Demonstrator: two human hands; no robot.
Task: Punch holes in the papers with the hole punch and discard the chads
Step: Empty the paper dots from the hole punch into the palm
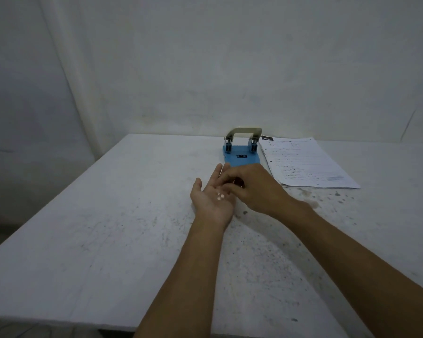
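Observation:
My left hand (211,197) lies palm up over the table, fingers spread toward the punch. A few small white chads (220,196) rest in its palm. My right hand (253,189) hovers over the left fingers, its fingertips pinched together; whether they hold a chad I cannot tell. Just beyond the hands stands the blue hole punch (242,154) with its metal lever raised. A stack of printed papers (308,164) lies flat to the right of the punch, touching its side.
The white, scuffed table (108,215) reaches to a pale wall at the back. Its left edge runs diagonally and its front edge lies near the bottom of the view. Dark specks and stains mark the surface at the right.

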